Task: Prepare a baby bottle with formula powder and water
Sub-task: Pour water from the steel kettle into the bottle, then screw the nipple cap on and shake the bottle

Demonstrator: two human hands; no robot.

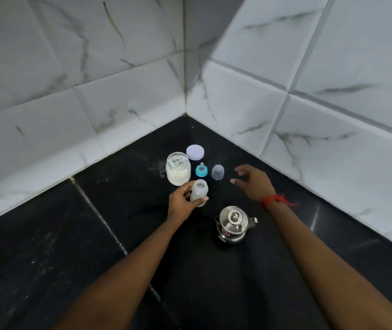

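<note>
From the head view, a black tabletop [71,234] runs into a far corner where two white tiled walls [71,67] meet. The things sit in a small group near that far corner.

The left hand [181,201] holds the bottle [199,192]. Its fingers [186,189] and thumb are curled round the side of the bottle. The top of the bottle is open and faces up. I cannot tell if the bottle stands on the tabletop or is lifted a bit.

Just behind the bottle, toward the corner, is a glass jar [178,172] with white powder [178,176] in it. The jar is open and a pale scoop [173,164] leans inside it. A round purple lid [195,152] lies flat just behind the jar, closest to the corner. Beside the jar stands a teat [201,170] with a blue ring, and next to that is a clear cap [218,172]. A little powder is spilled on the tabletop by the jar.

The right hand [253,181] is in the air near the cap, toward the right wall. Its fingers are spread and loose, and they hold nothing. A red thread [273,200] is tied on that wrist.

A shiny metal kettle [234,223] with its lid on stands closer to the person, between the two arms.
</note>
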